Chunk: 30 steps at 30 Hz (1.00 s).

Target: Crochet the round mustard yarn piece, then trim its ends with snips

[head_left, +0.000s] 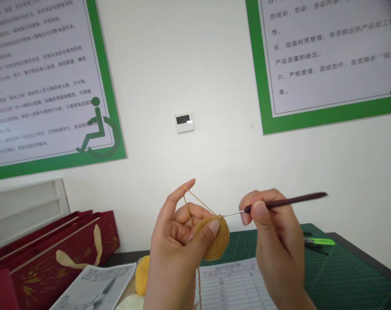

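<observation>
My left hand (179,237) pinches a round, mustard-yellow crochet piece (219,245) between thumb and fingers. A strand of matching yarn (200,200) runs from the piece up over the raised index finger, and a tail hangs below the hand. In my right hand (274,232) is a crochet hook (289,201) with a dark handle, held like a pen. Its thin metal shaft points left, and the tip meets the top edge of the crochet piece, where the stitch is too small to make out.
Behind my hands lie a green cutting mat (334,271) with a bright green cutter (321,241), and a printed sheet (231,284). On the left are dark red gift bags (76,245), a grey booklet (95,286) and a yellow yarn ball (142,275). The wall (182,64) rises behind.
</observation>
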Motion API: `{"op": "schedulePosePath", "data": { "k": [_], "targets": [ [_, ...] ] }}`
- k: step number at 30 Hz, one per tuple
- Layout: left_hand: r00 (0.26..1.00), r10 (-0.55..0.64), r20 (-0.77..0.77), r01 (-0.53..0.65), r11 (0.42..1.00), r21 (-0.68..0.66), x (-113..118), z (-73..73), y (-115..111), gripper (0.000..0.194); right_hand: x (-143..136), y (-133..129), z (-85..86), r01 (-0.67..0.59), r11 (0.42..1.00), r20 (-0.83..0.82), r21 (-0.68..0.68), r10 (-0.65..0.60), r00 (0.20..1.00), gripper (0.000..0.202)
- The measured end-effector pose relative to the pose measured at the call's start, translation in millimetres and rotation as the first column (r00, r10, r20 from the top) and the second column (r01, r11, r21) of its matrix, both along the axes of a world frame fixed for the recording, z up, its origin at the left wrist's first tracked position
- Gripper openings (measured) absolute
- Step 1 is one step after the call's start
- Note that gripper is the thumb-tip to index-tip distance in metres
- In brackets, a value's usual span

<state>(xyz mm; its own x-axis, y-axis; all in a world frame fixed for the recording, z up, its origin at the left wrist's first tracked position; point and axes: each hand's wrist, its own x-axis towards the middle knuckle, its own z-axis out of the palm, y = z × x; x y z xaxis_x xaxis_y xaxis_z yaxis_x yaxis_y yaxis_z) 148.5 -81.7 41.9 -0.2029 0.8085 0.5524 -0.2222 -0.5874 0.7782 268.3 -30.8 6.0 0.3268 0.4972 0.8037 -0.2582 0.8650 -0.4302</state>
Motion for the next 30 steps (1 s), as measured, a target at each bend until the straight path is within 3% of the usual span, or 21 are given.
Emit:
{"op": "schedulePosePath", "data": {
  "k": [2,4,6,7,9,11,12,13,14,15,16,17,20,22,24,26,28,30],
  "targets": [
    [0.999,-0.047,0.022,0.048,0.999,-0.027,-0.4,1.9,-2.3,0.070,-0.3,1.0,6.2,-0.289,0.946,-0.013,-0.149,0.290,0.957,0.031],
    [0.994,-0.095,0.055,0.097,0.995,-0.037,0.2,2.4,-3.6,0.072,-2.7,2.0,10.9,-0.532,0.807,-0.027,-0.256,0.544,0.838,0.036],
    [0.989,-0.126,0.073,0.129,0.991,-0.034,0.9,1.6,-3.8,0.073,-6.2,3.4,12.2,-0.632,0.725,-0.039,-0.274,0.649,0.760,0.035],
    [0.989,-0.126,0.074,0.128,0.991,-0.030,1.3,1.0,-3.7,0.073,-7.8,4.4,11.7,-0.627,0.740,-0.022,-0.246,0.642,0.766,0.033],
    [0.993,-0.099,0.069,0.101,0.995,-0.017,2.2,-0.1,-3.5,0.073,-8.9,6.9,9.2,-0.490,0.865,0.051,-0.110,0.498,0.866,0.022],
    [0.995,-0.064,0.074,0.064,0.998,0.006,3.5,-0.2,-3.7,0.073,-7.0,9.3,6.0,-0.176,0.975,0.148,0.134,0.156,0.977,0.006],
    [0.995,-0.058,0.084,0.057,0.998,0.012,4.0,0.0,-3.9,0.072,-5.4,10.1,4.6,0.021,0.957,0.170,0.289,-0.073,0.983,0.010],
    [0.993,-0.069,0.097,0.068,0.998,0.008,4.1,0.3,-4.1,0.072,-3.8,10.6,3.3,0.208,0.876,0.146,0.436,-0.296,0.944,0.020],
    [0.989,-0.102,0.112,0.103,0.995,-0.010,3.8,0.5,-4.1,0.072,-2.9,10.6,2.1,0.346,0.759,0.096,0.551,-0.469,0.878,0.027],
    [0.979,-0.154,0.130,0.160,0.986,-0.037,2.8,0.6,-3.9,0.071,-2.9,10.1,0.9,0.419,0.663,0.048,0.621,-0.565,0.824,0.031],
    [0.962,-0.225,0.152,0.237,0.969,-0.066,1.3,0.3,-3.4,0.071,-4.0,9.3,-0.2,0.434,0.623,0.017,0.651,-0.583,0.812,0.032],
    [0.937,-0.301,0.180,0.321,0.943,-0.094,-0.7,-0.2,-2.7,0.070,-6.2,8.2,-1.2,0.405,0.651,0.003,0.642,-0.530,0.848,0.031],
    [0.861,-0.453,0.232,0.486,0.867,-0.110,-8.0,-2.4,0.8,0.066,-16.2,4.2,-3.3,0.078,0.890,0.011,0.449,-0.093,0.996,0.016],
    [0.849,-0.477,0.227,0.507,0.857,-0.094,-11.9,-3.1,2.9,0.065,-20.3,1.8,-2.5,-0.141,0.946,-0.055,0.293,0.164,0.985,0.009],
    [0.857,-0.472,0.208,0.494,0.867,-0.069,-14.3,-2.6,4.1,0.063,-19.8,-0.4,0.5,-0.291,0.939,-0.117,0.181,0.315,0.942,0.013],
    [0.864,-0.466,0.191,0.485,0.872,-0.064,-14.7,-1.6,4.4,0.061,-16.2,-2.4,5.1,-0.442,0.893,-0.160,0.086,0.451,0.878,0.022],
    [0.880,-0.445,0.167,0.460,0.886,-0.064,-13.0,-0.9,4.1,0.059,-13.3,-4.3,9.3,-0.624,0.781,-0.171,-0.022,0.612,0.772,0.033],
    [0.921,-0.369,0.126,0.379,0.924,-0.060,-9.8,-0.8,3.5,0.056,-13.1,-5.8,11.2,-0.730,0.672,-0.181,-0.123,0.709,0.682,0.037]
  ]
}}
